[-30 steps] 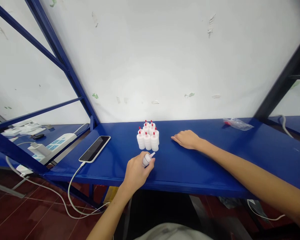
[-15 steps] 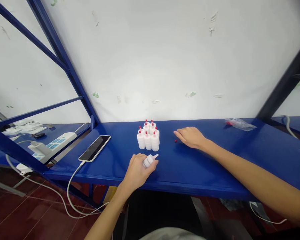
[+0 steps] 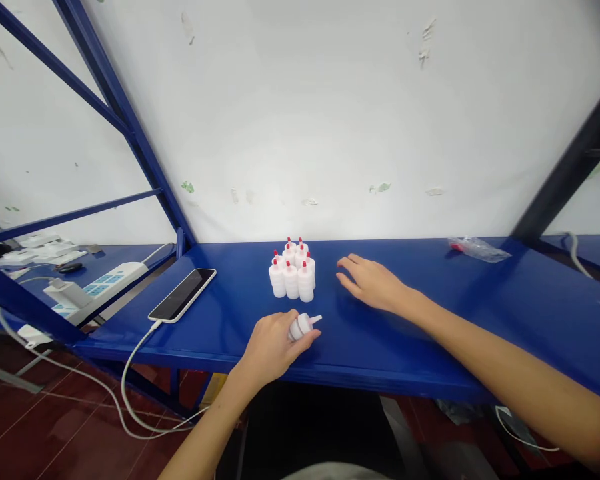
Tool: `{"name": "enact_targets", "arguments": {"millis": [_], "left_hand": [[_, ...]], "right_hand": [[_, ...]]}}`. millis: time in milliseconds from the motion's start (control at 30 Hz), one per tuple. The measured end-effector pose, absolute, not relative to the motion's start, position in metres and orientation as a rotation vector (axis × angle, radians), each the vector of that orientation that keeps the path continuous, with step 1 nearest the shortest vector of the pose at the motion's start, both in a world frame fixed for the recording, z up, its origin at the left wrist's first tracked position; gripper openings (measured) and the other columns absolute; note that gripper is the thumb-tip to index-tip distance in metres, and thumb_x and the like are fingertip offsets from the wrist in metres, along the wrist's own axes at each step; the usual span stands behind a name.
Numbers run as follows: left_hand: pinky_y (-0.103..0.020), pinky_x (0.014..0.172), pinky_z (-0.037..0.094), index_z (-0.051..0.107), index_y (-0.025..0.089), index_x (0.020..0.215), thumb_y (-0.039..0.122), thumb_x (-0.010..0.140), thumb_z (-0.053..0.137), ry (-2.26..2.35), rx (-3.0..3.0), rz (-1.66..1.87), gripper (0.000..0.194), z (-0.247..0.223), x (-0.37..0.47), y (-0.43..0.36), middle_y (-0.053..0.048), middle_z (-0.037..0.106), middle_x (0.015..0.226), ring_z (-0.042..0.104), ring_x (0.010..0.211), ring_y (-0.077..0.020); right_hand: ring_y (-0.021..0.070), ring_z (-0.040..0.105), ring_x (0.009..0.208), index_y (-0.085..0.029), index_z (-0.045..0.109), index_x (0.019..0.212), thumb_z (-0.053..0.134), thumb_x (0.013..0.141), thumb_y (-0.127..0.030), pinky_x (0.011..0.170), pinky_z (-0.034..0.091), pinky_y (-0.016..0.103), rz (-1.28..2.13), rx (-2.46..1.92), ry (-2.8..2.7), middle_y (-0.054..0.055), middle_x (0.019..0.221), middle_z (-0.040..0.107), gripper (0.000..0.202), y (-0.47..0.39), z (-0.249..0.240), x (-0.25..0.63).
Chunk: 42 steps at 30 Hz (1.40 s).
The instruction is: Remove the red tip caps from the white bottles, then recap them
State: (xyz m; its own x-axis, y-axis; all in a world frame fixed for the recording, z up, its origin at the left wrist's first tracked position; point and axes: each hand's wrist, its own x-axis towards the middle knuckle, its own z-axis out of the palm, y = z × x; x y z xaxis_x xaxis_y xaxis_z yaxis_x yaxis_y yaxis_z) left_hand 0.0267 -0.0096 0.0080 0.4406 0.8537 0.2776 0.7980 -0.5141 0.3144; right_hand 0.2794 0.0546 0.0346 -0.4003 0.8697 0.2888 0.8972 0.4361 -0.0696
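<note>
In the head view, the loose red cap that lay by your right hand [image 3: 373, 283] half a second ago is out of sight, and that hand has come nearer the cluster of red-capped bottles [image 3: 291, 283], just to its right, palm down, thumb and fingers slightly parted; whether they hide the cap cannot be told. In front of the cluster, near the desk's [image 3: 245, 283] edge, your left hand [image 3: 275, 341] wraps the white bottle [image 3: 301, 327], tilted, its bare nozzle pointing right, so capping this one seems not yet done.
</note>
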Motion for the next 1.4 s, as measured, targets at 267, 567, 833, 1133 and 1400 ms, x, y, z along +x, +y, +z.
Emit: {"name": "enact_targets", "arguments": {"millis": [267,567,833,1133,1400], "left_hand": [[-0.029,0.060,0.027,0.049,0.020,0.075,0.057,0.096,0.044,1.415,2.616,0.548,0.043,0.009,0.026,-0.008,-0.001,0.059,0.070,0.053,0.064,-0.0175],[-0.029,0.059,0.027,0.047,0.020,0.074,0.058,0.095,0.045,1.422,2.640,0.552,0.043,0.008,0.025,-0.009,-0.001,0.059,0.069,0.052,0.064,-0.0174],[-0.029,0.059,0.029,0.049,0.020,0.075,0.057,0.095,0.046,1.422,2.653,0.540,0.042,0.010,0.026,-0.008,-0.001,0.061,0.070,0.054,0.065,-0.0182],[-0.028,0.058,0.027,0.048,0.020,0.074,0.057,0.095,0.047,1.429,2.659,0.557,0.042,0.009,0.027,-0.009,-0.001,0.061,0.070,0.054,0.063,-0.0177],[-0.029,0.059,0.028,0.049,0.020,0.074,0.056,0.095,0.047,1.447,2.655,0.547,0.041,0.010,0.027,-0.009,-0.001,0.060,0.070,0.055,0.064,-0.0180]], "right_hand": [[0.0238,0.065,0.090,-0.015,0.067,0.107,0.029,0.104,-0.034,0.079,0.046,0.033,-0.080,-1.489,-2.617,0.014,0.101,0.066,0.043,0.083,0.017,0.312],[0.0193,0.063,0.083,-0.016,0.070,0.098,0.046,0.095,-0.025,0.074,0.047,0.029,0.091,-1.401,-2.513,0.010,0.097,0.067,0.025,0.092,0.011,0.310],[0.0245,0.059,0.104,-0.015,0.057,0.133,0.035,0.102,-0.043,0.094,0.046,0.037,0.087,-1.217,-2.518,0.013,0.112,0.062,0.048,0.081,0.009,0.296],[0.0216,0.057,0.094,-0.019,0.069,0.115,0.036,0.102,-0.041,0.086,0.047,0.035,0.146,-1.077,-2.530,0.010,0.099,0.059,0.042,0.086,0.001,0.274],[0.0211,0.057,0.093,-0.021,0.068,0.115,0.043,0.100,-0.040,0.087,0.046,0.034,0.179,-1.047,-2.514,0.008,0.097,0.059,0.035,0.086,0.000,0.271]]}}
